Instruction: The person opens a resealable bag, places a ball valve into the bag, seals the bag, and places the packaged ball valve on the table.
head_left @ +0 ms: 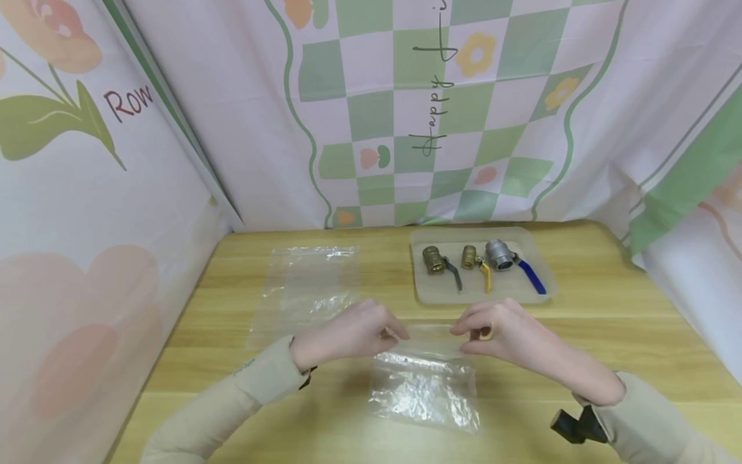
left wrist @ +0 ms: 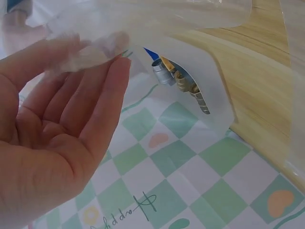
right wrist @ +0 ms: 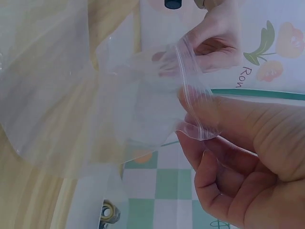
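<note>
Between my hands is a clear zip-lock bag (head_left: pixel 426 386), its body hanging down toward the table. My left hand (head_left: pixel 362 328) pinches the bag's top edge at its left side. At the opposite corner, my right hand (head_left: pixel 504 332) pinches the edge between thumb and fingers; the right wrist view shows the zip strip (right wrist: pixel 188 90) running beside that thumb. Through the film in the left wrist view, my left fingertips (left wrist: pixel 107 45) look blurred. A second clear bag (head_left: pixel 307 283) lies flat on the table, left of and behind the held one.
A translucent tray (head_left: pixel 426 298) stands at the back right. In it lie a brass ball valve with a grey lever (head_left: pixel 433 260), a smaller brass one with a yellow lever (head_left: pixel 469 257) and a silver one with a blue lever (head_left: pixel 500 255). Printed curtains (head_left: pixel 371 116) surround the wooden table (head_left: pixel 608 322).
</note>
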`<state>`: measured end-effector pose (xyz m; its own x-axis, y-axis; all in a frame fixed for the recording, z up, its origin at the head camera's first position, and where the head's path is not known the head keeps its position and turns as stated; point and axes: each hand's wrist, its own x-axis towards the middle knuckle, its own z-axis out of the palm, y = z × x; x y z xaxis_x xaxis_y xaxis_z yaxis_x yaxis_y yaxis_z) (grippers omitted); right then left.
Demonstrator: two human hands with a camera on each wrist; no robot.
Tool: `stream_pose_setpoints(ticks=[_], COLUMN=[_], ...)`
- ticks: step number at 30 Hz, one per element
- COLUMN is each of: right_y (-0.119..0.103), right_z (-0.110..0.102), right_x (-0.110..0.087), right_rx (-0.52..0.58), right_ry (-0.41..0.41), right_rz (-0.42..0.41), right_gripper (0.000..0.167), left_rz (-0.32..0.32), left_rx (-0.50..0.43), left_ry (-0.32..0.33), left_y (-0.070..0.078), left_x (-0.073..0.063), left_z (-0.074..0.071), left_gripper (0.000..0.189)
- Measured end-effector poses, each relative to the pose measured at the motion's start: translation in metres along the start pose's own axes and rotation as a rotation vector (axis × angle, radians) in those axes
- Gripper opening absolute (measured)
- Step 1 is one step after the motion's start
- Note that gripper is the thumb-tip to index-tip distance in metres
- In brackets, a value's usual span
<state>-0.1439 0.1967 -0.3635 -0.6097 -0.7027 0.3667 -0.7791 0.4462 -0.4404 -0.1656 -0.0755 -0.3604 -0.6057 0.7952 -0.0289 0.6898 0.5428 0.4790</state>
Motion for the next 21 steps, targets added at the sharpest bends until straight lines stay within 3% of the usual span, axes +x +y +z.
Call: stream_pose_setpoints(ticks=[4,12,21], right_y=[-0.0003,-0.0008,0.0011], right_z=[-0.0016,-0.0011,-0.0059], right_x=[-0.0002,-0.0012,-0.0006], right_rx=[0.015,0.07,0.037], right_ry=[-0.015,-0.037,-0.026], right_rz=[-0.001,0.005,0.029], right_gripper=[0.025,0.025,0.028], left_rz=[-0.068,-0.062,-0.074], left_rx=[-0.067,-0.091,-0.104], left_ry=[0.013,0.084,-0.006], left_y=[0.0026,0.0023,-0.0005], left_x=[-0.0003,-0.0033,-0.0079], left_z=[-0.0003,-0.0013,-0.0002], left_gripper=[0.021,0.018,0.048])
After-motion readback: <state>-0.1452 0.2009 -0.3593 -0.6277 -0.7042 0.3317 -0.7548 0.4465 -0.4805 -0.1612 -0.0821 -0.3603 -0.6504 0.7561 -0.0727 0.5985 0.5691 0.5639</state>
